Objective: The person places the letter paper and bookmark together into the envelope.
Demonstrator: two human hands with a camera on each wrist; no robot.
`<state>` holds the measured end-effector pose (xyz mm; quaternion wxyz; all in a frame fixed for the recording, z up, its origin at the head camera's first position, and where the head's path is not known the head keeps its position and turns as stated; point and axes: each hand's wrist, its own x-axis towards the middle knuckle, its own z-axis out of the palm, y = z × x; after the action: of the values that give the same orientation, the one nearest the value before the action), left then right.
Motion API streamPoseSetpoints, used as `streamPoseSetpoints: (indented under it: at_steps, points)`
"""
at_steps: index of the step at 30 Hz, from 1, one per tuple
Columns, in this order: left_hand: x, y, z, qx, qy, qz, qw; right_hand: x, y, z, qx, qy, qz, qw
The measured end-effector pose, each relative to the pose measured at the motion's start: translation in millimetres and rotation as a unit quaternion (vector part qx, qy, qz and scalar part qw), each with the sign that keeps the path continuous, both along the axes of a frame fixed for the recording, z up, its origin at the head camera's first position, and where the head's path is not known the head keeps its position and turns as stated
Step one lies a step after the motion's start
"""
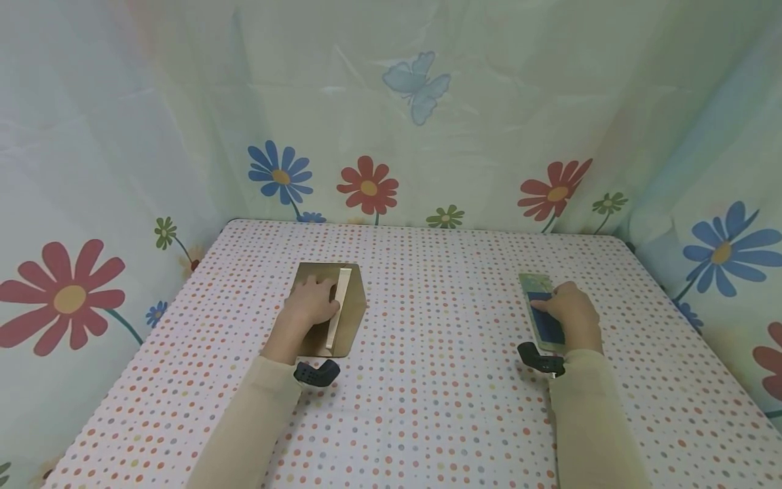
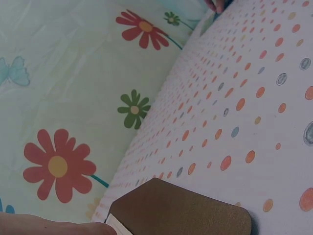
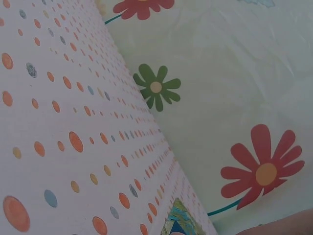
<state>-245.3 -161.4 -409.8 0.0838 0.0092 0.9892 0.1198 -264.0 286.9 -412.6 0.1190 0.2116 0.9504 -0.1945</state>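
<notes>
On the left of the table lies a brown paper envelope (image 1: 352, 319), its pointed flap turned to the right. A narrow whitish strip (image 1: 337, 316) runs along the flap's base. My left hand (image 1: 311, 302) is over the envelope with bent fingers, its thumb at the strip; the fingertips' undersides are hidden. The thumb (image 2: 58, 226) also shows beside the flap in the left wrist view. On the right, my right hand (image 1: 574, 312) grips a flat blue and green packet (image 1: 550, 329) by its right side, thumb across its face. Only the packet's patterned far end (image 3: 180, 218) appears in the right wrist view.
A dotted cloth (image 1: 440, 353) covers the table. Behind it and at both sides hang curtains (image 1: 464, 156) printed with flowers. Black wrist straps (image 1: 318, 373) sit on both forearms. A wide stretch of cloth separates the envelope from the packet.
</notes>
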Motion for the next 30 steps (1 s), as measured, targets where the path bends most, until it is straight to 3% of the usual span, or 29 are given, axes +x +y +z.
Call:
streamPoseSetpoints:
  at_steps: [8, 20, 30]
  points:
    - [-1.6, 1.1, -0.2, -0.001, 0.0, -0.001, 1.0, 0.8, 4.3, -1.9, -0.038, 0.007, -0.009, 0.999]
    - [-1.3, 1.7, 1.5, 0.001, -0.006, -0.001, 1.0, 0.0, 16.1, 5.2, -0.061, 0.006, 0.028, 0.998]
    - [-2.1, -1.2, -1.6, 0.001, 0.003, -0.003, 1.0, -0.9, 24.0, 10.7, -0.076, 0.006, 0.114, 0.991]
